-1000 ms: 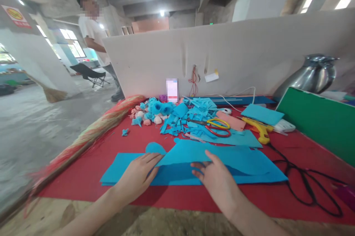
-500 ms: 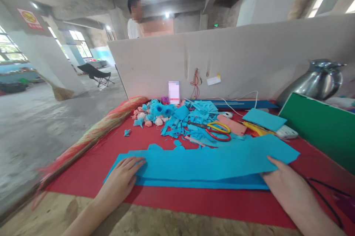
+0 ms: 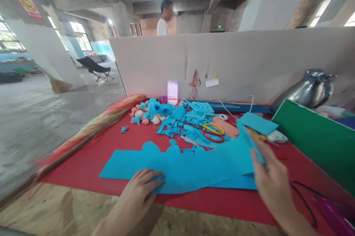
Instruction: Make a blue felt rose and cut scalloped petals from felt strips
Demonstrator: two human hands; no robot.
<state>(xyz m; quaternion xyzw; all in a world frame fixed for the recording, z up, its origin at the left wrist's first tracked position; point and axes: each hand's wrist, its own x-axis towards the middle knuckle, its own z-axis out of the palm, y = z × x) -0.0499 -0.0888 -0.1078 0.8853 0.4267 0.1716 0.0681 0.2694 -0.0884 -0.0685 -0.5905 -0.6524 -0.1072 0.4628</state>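
Note:
Long blue paper sheets [image 3: 177, 169] lie across the front of the red table cover [image 3: 83, 169]. My left hand [image 3: 144, 188] rests on their near edge with its fingers spread a little, pressing the paper down. On the right, my right hand [image 3: 269, 169] pinches the lifted right end of the blue paper, which stands up and bends over. Behind the sheets are blue paper scraps [image 3: 172, 125] and scissors [image 3: 213, 132] with yellow and red handles.
Pink, white and blue crumpled pieces [image 3: 146, 114] lie behind, near a phone [image 3: 173, 91] at the partition [image 3: 235, 62]. A green board [image 3: 316, 143] and metal jug [image 3: 307, 90] stand right. Straw bundle [image 3: 91, 128] runs along the left edge. A person [image 3: 163, 25] is beyond.
My left hand has moved right along the paper. My right hand has raised and folded up the right end. The person beyond the partition has shifted right.

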